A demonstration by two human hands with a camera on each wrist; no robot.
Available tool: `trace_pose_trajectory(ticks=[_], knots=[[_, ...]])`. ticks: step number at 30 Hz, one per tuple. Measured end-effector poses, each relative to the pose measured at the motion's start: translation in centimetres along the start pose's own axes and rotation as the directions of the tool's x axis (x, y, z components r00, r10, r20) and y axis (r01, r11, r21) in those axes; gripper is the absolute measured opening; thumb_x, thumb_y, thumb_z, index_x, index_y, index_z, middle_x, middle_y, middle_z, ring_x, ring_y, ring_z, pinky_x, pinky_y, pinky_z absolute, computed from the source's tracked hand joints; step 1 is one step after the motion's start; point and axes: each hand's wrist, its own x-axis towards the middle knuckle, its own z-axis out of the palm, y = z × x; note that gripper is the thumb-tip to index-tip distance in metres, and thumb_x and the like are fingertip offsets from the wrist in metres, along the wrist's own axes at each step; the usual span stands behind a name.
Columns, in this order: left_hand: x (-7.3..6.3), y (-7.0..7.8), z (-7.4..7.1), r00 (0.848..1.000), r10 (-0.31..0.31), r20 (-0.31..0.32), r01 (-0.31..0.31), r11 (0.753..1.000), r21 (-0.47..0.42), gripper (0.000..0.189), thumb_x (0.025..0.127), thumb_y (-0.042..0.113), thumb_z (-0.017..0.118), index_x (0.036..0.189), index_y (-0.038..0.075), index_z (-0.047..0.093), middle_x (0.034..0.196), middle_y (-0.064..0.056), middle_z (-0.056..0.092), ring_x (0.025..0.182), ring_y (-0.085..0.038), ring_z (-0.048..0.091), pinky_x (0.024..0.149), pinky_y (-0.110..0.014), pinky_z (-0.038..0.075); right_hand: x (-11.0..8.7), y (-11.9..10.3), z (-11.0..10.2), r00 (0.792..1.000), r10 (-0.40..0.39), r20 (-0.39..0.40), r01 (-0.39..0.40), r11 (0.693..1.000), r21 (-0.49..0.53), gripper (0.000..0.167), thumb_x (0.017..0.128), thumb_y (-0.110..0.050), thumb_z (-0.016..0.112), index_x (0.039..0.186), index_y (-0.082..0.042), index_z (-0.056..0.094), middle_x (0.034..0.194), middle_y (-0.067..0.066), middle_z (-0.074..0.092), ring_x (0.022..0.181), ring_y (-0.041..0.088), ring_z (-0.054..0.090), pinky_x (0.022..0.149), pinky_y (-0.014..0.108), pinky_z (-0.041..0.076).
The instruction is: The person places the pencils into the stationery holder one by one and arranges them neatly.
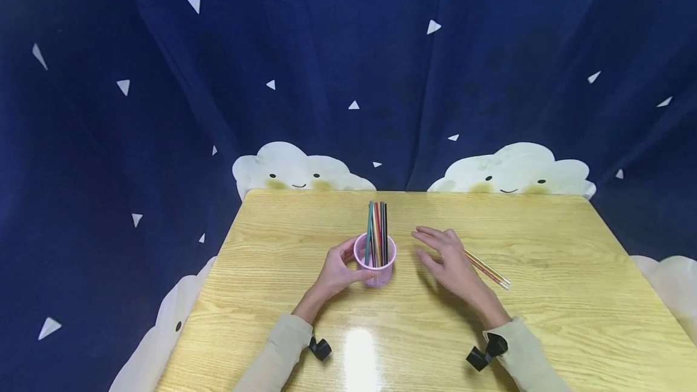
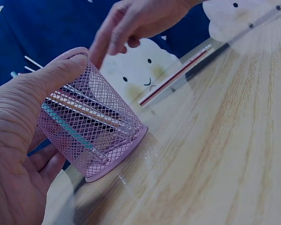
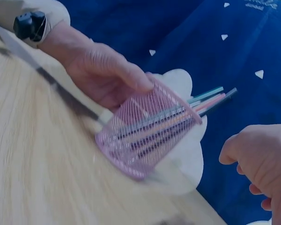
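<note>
A pink mesh pencil cup stands on the table, holding several pencils, among them teal, red and black ones. My left hand grips the cup's side, thumb along the near wall just below the rim and fingers round the far side, as the left wrist view shows. To the right of the cup, my right hand hovers over the table with loosely bent fingers and nothing in them. Beyond the right hand, a few loose pencils in red and yellow lie side by side on the table, partly hidden by that hand.
The wooden table reaches back to a dark blue curtain printed with white triangles and smiling clouds. Each wrist carries a small black camera mount, seen on the left wrist and the right wrist.
</note>
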Motion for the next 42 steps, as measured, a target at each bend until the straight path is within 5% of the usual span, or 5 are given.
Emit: trace_pose_trajectory(ticks=[12, 26, 42], knots=[[0.0, 0.0, 0.0, 1.000, -0.005, -0.004, 0.005, 1.000, 0.005, 0.083, 0.072, 0.004, 0.094, 0.147, 0.011, 0.059, 0.141, -0.005, 0.067, 0.129, -0.026, 0.062, 0.115, -0.046, 0.048, -2.0, 2.2, -1.3, 0.998, 0.058, -0.006, -0.058, 0.990, -0.129, 0.038, 0.092, -0.005, 0.075, 0.130, -0.004, 0.072, 0.138, 0.020, 0.066, 0.098, 0.029, 0.054, 0.080, 0.042, 0.040], [-0.1, 0.1, 0.0, 1.000, 0.005, 0.000, -0.005, 1.000, -0.027, 0.084, 0.072, 0.001, 0.092, 0.148, 0.008, 0.057, 0.143, -0.011, 0.065, 0.132, -0.031, 0.061, 0.116, -0.050, 0.046, -4.0, 5.4, -1.4, 0.989, 0.145, 0.027, -0.129, 0.938, -0.322, 0.038, 0.092, -0.008, 0.070, 0.129, -0.006, 0.074, 0.134, 0.017, 0.068, 0.096, 0.034, 0.053, 0.070, 0.043, 0.036], [-0.1, 0.1, 0.1, 1.000, -0.005, 0.001, 0.005, 1.000, 0.000, 0.085, 0.072, 0.004, 0.094, 0.148, 0.011, 0.058, 0.143, -0.006, 0.066, 0.129, -0.027, 0.062, 0.114, -0.045, 0.048, -5.1, 6.1, -0.9, 0.993, 0.115, 0.013, -0.106, 0.947, -0.303, 0.028, 0.091, -0.006, 0.072, 0.119, -0.006, 0.077, 0.126, 0.016, 0.070, 0.097, 0.036, 0.056, 0.070, 0.042, 0.037]])
